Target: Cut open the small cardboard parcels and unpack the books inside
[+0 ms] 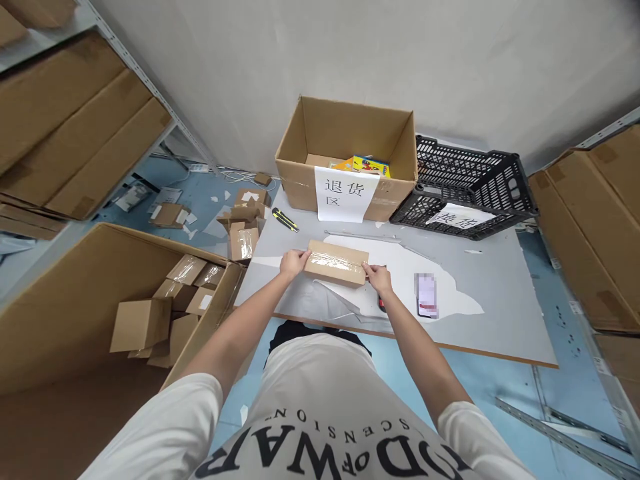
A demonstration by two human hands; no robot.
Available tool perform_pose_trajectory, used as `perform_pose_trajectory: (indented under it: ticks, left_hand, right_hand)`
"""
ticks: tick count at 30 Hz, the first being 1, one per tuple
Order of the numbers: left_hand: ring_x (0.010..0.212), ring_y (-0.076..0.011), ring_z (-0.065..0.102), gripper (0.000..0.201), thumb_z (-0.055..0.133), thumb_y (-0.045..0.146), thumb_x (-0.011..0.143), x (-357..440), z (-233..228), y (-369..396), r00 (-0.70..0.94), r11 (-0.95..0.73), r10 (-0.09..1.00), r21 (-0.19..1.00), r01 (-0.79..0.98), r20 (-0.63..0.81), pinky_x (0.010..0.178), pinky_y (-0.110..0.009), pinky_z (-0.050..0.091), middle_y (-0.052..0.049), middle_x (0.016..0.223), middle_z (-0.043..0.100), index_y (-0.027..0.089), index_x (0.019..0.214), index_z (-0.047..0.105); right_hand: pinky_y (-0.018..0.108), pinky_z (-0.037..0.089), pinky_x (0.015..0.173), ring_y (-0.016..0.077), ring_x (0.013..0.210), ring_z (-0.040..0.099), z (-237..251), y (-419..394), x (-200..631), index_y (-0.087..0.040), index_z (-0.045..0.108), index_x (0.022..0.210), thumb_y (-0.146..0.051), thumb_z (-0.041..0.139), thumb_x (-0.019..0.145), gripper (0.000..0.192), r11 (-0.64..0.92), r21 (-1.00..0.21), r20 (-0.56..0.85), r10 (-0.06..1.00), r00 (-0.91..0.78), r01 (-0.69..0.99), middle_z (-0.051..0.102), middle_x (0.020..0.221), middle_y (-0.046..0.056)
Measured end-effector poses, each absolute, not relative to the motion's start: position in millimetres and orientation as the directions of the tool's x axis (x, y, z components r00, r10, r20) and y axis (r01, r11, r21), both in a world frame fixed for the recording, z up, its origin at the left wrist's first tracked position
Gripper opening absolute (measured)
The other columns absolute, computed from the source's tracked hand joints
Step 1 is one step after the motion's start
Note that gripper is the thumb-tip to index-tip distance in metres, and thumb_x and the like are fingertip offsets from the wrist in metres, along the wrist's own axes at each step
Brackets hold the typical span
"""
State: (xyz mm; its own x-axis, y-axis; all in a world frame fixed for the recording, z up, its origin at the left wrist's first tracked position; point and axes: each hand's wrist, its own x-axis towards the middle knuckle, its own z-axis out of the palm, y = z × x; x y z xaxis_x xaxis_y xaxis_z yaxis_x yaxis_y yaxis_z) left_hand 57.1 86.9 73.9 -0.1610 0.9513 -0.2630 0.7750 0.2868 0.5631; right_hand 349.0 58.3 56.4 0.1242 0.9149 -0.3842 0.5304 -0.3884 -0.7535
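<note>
A small cardboard box (336, 263), its top sealed with clear tape, is held between my two hands over the table. My left hand (294, 263) grips its left end, fingers closed on the corner. At the right end my right hand (377, 277) pinches the other edge. Under the box lie white paper sheets (400, 260). A red and black object (381, 304), partly hidden by my right wrist, rests on the paper. To the right lies a phone (426, 295) with a lit, blurred screen. A yellow and black utility knife (285, 220) sits at the table's left.
An open carton (300, 187) with colourful packs (371, 165) and a paper sign stands at the table's back. Beside it, a black plastic crate (470, 190) leans tilted. Left of the table, a large carton (65, 293) holds several small boxes (141, 324). Shelves with cartons flank both sides.
</note>
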Motion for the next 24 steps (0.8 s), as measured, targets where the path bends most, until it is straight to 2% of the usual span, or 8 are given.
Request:
perform_pose_trajectory:
  ticks: [4, 7, 9, 11, 14, 16, 18, 24]
  left_hand:
    - [0.087, -0.0258, 0.063, 0.050, 0.036, 0.051, 0.088, 58, 76, 80, -0.206, 0.319, 0.943, 0.540, 0.779, -0.260, 0.070, -0.028, 0.042, -0.011, 0.084, 0.071, 0.018, 0.085, 0.073]
    - [0.101, -0.0274, 0.061, 0.051, 0.032, 0.049, 0.090, 59, 75, 64, -0.208, 0.284, 0.958, 0.561, 0.778, -0.196, 0.082, -0.031, 0.043, -0.013, 0.103, 0.068, 0.016, 0.108, 0.066]
    - [0.118, -0.0273, 0.050, 0.053, 0.033, 0.046, 0.090, 61, 73, 48, -0.152, 0.181, 0.983, 0.574, 0.798, -0.098, 0.094, -0.034, 0.039, -0.014, 0.127, 0.056, 0.014, 0.128, 0.052]
    - [0.133, -0.0264, 0.032, 0.056, 0.036, 0.043, 0.090, 66, 69, 29, -0.033, 0.022, 0.999, 0.544, 0.839, 0.009, 0.105, -0.036, 0.030, -0.013, 0.144, 0.036, 0.014, 0.138, 0.038]
    - [0.140, -0.0270, 0.014, 0.059, 0.042, 0.038, 0.088, 76, 63, 3, 0.216, -0.227, 0.974, 0.429, 0.874, 0.074, 0.111, -0.043, 0.016, -0.013, 0.151, 0.020, 0.015, 0.141, 0.031]
    - [0.140, -0.0275, 0.012, 0.059, 0.044, 0.036, 0.087, 82, 59, -9, 0.347, -0.342, 0.936, 0.365, 0.866, 0.053, 0.112, -0.046, 0.011, -0.015, 0.151, 0.019, 0.015, 0.141, 0.032]
    - [0.140, -0.0276, 0.012, 0.059, 0.045, 0.034, 0.087, 86, 57, -15, 0.407, -0.393, 0.913, 0.320, 0.862, 0.024, 0.112, -0.048, 0.008, -0.016, 0.150, 0.020, 0.014, 0.141, 0.031]
    - [0.140, -0.0274, 0.013, 0.060, 0.044, 0.035, 0.087, 84, 62, -12, 0.443, -0.429, 0.896, 0.250, 0.868, -0.001, 0.110, -0.054, -0.002, -0.016, 0.150, 0.019, 0.015, 0.141, 0.030]
  right_hand:
    - [0.028, 0.051, 0.070, 0.0184, 0.072, 0.069, 50, 47, 360, -0.017, 0.068, 0.093, -0.055, 0.036, 0.087, 0.049, -0.356, -0.772, -0.337, 0.932, 0.135, 0.527, 0.071, 0.092, 0.008]
    - [0.030, 0.048, 0.082, 0.0210, 0.088, 0.066, 40, 30, 380, -0.017, 0.064, 0.103, -0.048, 0.034, 0.089, 0.046, -0.349, -0.691, -0.256, 0.937, 0.238, 0.633, 0.069, 0.099, 0.010]
    - [0.033, 0.044, 0.089, 0.0235, 0.100, 0.062, 32, 17, 394, -0.018, 0.061, 0.111, -0.044, 0.043, 0.086, 0.041, -0.351, -0.600, -0.235, 0.936, 0.261, 0.719, 0.067, 0.105, 0.011]
    - [0.035, 0.042, 0.091, 0.0269, 0.109, 0.056, 24, 7, 404, -0.017, 0.054, 0.120, -0.042, 0.051, 0.081, 0.047, -0.366, -0.489, -0.262, 0.927, 0.267, 0.792, 0.062, 0.112, 0.014]
    - [0.039, 0.044, 0.088, 0.0314, 0.114, 0.050, 12, 1, 407, -0.018, 0.042, 0.131, -0.046, 0.059, 0.075, 0.066, -0.406, -0.323, -0.334, 0.894, 0.299, 0.855, 0.053, 0.120, 0.017]
    - [0.042, 0.045, 0.085, 0.0333, 0.114, 0.049, 5, 2, 404, -0.019, 0.034, 0.135, -0.049, 0.061, 0.071, 0.076, -0.437, -0.264, -0.384, 0.865, 0.322, 0.860, 0.050, 0.122, 0.017]
    - [0.043, 0.046, 0.082, 0.0341, 0.110, 0.051, -2, 5, 399, -0.019, 0.030, 0.136, -0.050, 0.062, 0.071, 0.079, -0.468, -0.222, -0.425, 0.836, 0.347, 0.855, 0.049, 0.121, 0.017]
    - [0.042, 0.046, 0.083, 0.0312, 0.105, 0.056, -8, 10, 399, -0.019, 0.031, 0.133, -0.039, 0.055, 0.078, 0.063, -0.503, -0.175, -0.490, 0.790, 0.369, 0.846, 0.049, 0.117, 0.016]
